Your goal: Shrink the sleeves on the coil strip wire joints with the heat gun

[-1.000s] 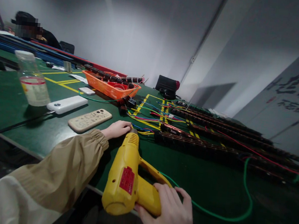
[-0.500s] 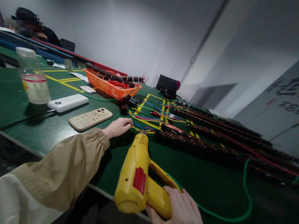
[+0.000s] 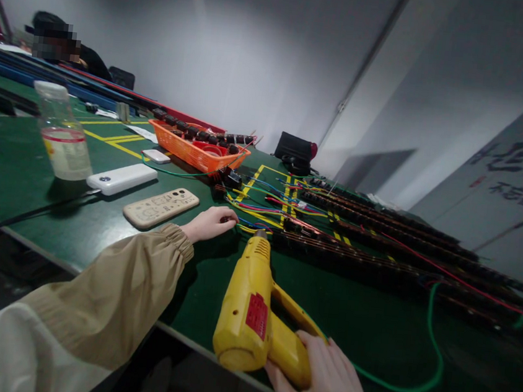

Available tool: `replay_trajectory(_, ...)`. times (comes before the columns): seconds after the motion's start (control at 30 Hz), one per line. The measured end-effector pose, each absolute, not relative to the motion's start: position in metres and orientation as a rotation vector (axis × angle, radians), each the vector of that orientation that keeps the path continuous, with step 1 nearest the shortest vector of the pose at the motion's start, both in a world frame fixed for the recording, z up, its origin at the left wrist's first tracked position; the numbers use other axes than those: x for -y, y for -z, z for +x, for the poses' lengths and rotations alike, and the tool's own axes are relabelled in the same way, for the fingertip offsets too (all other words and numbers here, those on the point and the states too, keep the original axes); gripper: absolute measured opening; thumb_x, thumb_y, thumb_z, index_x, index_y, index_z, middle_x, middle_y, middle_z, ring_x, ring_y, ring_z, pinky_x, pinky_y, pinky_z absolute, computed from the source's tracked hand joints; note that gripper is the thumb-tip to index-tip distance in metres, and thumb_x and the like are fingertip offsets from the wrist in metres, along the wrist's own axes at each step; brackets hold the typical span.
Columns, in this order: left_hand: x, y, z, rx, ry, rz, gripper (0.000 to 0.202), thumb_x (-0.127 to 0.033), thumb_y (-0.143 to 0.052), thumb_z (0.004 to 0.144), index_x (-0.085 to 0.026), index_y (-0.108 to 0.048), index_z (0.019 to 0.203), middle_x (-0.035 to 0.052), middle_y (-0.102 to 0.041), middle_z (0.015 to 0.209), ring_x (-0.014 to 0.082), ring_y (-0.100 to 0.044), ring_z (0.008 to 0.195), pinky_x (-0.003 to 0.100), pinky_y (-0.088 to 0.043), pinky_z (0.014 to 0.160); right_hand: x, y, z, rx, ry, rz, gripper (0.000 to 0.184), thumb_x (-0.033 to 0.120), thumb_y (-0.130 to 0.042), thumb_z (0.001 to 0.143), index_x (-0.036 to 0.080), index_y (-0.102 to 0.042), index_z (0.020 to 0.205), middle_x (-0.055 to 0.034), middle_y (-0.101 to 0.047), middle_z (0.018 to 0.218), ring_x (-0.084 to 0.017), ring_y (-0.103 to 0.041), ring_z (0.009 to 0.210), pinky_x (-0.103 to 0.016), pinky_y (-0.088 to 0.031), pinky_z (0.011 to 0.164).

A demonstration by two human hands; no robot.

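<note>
My right hand (image 3: 328, 387) grips the handle of a yellow heat gun (image 3: 252, 310) lying low over the green table (image 3: 361, 319). Its nozzle points away from me at a bundle of coloured wires (image 3: 252, 217). My left hand (image 3: 210, 223), in a tan sleeve, rests on the table with its fingers pinched on the near ends of those wires, just left of the nozzle. A green cord (image 3: 428, 338) loops from the gun across the table to the right.
Long dark strips of components (image 3: 391, 247) stretch to the right. An orange basket (image 3: 191, 151) of black parts, a beige remote (image 3: 161, 207), a white power bank (image 3: 122, 179) and a plastic bottle (image 3: 62, 134) stand left. Another person (image 3: 62, 50) sits far left.
The heat gun has shifted right and forward, its nozzle nearer the wires. My left hand has crept slightly right along the wires. The view has turned a little.
</note>
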State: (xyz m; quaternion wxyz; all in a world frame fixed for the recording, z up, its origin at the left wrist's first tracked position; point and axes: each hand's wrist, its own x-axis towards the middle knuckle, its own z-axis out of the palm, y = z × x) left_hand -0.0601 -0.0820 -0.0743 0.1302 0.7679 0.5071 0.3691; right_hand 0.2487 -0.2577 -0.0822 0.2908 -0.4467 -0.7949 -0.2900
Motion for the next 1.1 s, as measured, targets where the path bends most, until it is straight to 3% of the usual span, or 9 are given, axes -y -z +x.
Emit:
replay_trajectory(0.27, 0.078, 0.074, -0.061, -1.429, -1.150, 2.438, 0.021, -0.029, -0.048, 0.085, -0.018, -0.066, 0.089, 0.0066, -0.062, 0.097, 0.0195, -0.057, 0.095, 0.031, -0.044, 0.089, 0.259, 0.083, 0.248, 2.119, 0.711, -1.243, 0.046, 0.061, -0.048, 0.084, 0.017, -0.057, 0.097, -0.0071, -0.065, 0.084, -0.025, -0.060, 0.083, -0.041, -0.041, 0.083)
replay_trajectory(0.4, 0.077, 0.074, -0.060, -1.399, -1.159, 2.395, 0.021, -0.028, -0.047, 0.086, -0.018, -0.064, 0.089, 0.0051, -0.066, 0.094, 0.0177, -0.060, 0.090, 0.028, -0.045, 0.083, 0.263, 0.084, 0.240, 2.076, 0.663, -1.262, 0.046, 0.060, -0.042, 0.088, 0.017, -0.056, 0.096, -0.0084, -0.065, 0.084, -0.025, -0.060, 0.082, -0.044, -0.041, 0.085)
replay_trajectory(0.7, 0.080, 0.076, -0.056, -1.428, -1.158, 2.177, 0.026, -0.033, -0.047, 0.083, -0.015, -0.061, 0.094, 0.0026, -0.064, 0.080, 0.0144, -0.057, 0.069, 0.025, -0.045, 0.064, 0.268, 0.085, 0.219, 2.062, 0.642, -1.179, 0.048, 0.060, -0.051, 0.084, 0.014, -0.055, 0.099, -0.0091, -0.066, 0.085, -0.025, -0.060, 0.081, -0.044, -0.040, 0.088)
replay_trajectory(0.83, 0.076, 0.080, -0.058, -1.442, -1.163, 2.110, 0.024, -0.030, -0.045, 0.080, -0.015, -0.059, 0.093, 0.0016, -0.063, 0.076, 0.0140, -0.056, 0.067, 0.025, -0.046, 0.063, 0.263, 0.084, 0.207, 2.066, 0.625, -1.144, 0.050, 0.061, -0.055, 0.081, 0.015, -0.056, 0.097, -0.0070, -0.064, 0.081, -0.023, -0.060, 0.079, -0.041, -0.040, 0.088)
replay_trajectory(1.1, 0.066, 0.087, -0.062, -1.451, -1.170, 2.003, 0.024, -0.034, -0.050, 0.076, -0.014, -0.059, 0.088, 0.0038, -0.065, 0.079, 0.0164, -0.058, 0.074, 0.025, -0.046, 0.067, 0.259, 0.076, 0.184, 2.055, 0.451, -1.148, 0.052, 0.066, -0.044, 0.085, 0.015, -0.056, 0.092, -0.0051, -0.062, 0.078, -0.020, -0.059, 0.076, -0.038, -0.039, 0.088)
